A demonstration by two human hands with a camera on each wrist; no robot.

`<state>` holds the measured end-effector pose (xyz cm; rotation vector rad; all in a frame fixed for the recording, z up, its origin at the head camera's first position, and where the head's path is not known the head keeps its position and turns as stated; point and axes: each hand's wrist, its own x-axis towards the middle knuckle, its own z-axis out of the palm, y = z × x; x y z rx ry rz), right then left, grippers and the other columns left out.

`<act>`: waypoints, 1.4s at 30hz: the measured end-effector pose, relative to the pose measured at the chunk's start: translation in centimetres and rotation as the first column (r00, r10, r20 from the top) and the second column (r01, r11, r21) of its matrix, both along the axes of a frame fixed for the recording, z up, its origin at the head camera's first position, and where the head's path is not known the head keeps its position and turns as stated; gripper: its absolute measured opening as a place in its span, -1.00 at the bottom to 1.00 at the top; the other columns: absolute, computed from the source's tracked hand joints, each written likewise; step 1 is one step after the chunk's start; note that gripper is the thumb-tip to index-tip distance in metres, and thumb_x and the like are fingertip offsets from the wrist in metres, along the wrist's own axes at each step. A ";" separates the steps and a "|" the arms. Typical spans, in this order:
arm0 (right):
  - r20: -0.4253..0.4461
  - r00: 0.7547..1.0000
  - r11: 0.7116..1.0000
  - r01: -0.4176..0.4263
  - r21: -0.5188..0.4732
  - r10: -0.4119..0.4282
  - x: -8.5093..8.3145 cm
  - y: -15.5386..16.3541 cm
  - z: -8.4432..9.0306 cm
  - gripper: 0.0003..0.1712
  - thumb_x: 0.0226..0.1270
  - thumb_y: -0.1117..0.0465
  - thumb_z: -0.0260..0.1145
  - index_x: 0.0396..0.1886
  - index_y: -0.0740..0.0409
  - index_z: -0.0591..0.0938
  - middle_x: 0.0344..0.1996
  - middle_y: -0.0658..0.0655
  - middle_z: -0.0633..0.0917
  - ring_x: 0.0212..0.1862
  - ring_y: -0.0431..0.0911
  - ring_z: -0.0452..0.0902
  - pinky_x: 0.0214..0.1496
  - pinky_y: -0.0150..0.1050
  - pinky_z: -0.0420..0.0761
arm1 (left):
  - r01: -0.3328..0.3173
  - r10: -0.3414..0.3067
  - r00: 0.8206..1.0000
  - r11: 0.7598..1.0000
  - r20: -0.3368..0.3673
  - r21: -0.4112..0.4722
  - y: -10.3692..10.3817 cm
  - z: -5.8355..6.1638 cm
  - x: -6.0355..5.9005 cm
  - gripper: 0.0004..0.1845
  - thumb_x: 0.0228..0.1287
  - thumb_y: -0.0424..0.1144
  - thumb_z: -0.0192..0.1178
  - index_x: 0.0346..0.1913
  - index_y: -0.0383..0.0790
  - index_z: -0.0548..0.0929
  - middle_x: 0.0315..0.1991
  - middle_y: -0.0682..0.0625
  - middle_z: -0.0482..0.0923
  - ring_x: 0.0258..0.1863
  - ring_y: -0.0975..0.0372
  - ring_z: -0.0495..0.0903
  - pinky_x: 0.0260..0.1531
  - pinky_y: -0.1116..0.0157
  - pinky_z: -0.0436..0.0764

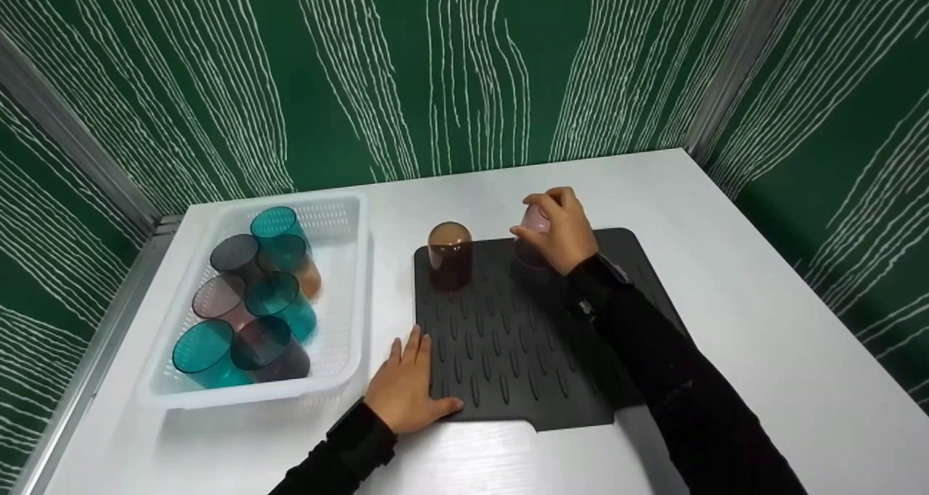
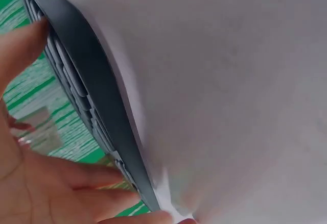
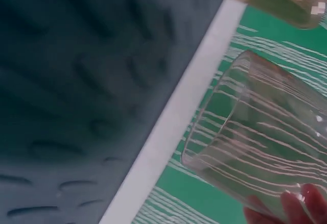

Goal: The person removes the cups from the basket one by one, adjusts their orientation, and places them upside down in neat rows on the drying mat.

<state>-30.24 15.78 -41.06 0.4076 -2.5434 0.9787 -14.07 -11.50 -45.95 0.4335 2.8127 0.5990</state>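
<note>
Pink tumbler tipped over the drying mat

The right hand (image 1: 555,230) grips a clear pink tumbler (image 1: 535,221) mouth-down, hovering just above the black ridged drying mat (image 1: 522,335) beside an upturned brown tumbler (image 1: 450,255), placed so rims can drain. The left hand (image 1: 406,390) lies flat, fingers spread on the mat's near corner, likely pinning it. More tumblers wait in the white basket (image 1: 341,212).

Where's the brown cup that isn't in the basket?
In the head view the brown cup stands upside down on the far-left corner of the black mat, between the white basket and the right hand.
</note>
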 end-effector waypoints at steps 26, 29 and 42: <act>0.136 0.990 0.991 0.024 0.134 -0.043 -0.9 -0.5 -3.0 -0.39 0.22 -0.02 0.45 0.21 0.09 0.53 0.15 0.33 0.42 0.19 0.23 0.36 0.21 0.14 0.44 | -0.003 0.004 1.000 0.998 0.008 -0.061 0.1 0.1 0.0 0.17 0.04 0.30 0.35 0.45 -0.51 0.15 0.54 -0.33 -0.04 0.45 -0.34 0.08 0.34 -0.19 0.27; 0.148 0.987 0.986 0.030 0.161 -0.055 -1.0 -0.5 -2.9 -0.37 0.22 -0.04 0.44 0.24 0.06 0.52 0.17 0.33 0.41 0.21 0.24 0.36 0.20 0.15 0.46 | -0.002 0.003 1.000 0.998 0.008 -0.070 0.1 0.1 0.0 0.17 0.04 0.31 0.34 0.45 -0.51 0.15 0.54 -0.33 -0.04 0.45 -0.34 0.08 0.34 -0.18 0.28; 0.190 0.980 0.979 0.016 0.201 -0.055 -0.8 -0.3 -2.2 -0.24 0.22 -0.14 0.41 0.37 -0.01 0.45 0.21 0.34 0.42 0.24 0.23 0.37 0.24 0.15 0.46 | -0.002 0.002 1.000 0.998 -0.003 -0.068 0.0 0.1 0.0 0.17 0.03 0.31 0.35 0.45 -0.51 0.16 0.54 -0.33 -0.02 0.45 -0.33 0.09 0.33 -0.18 0.29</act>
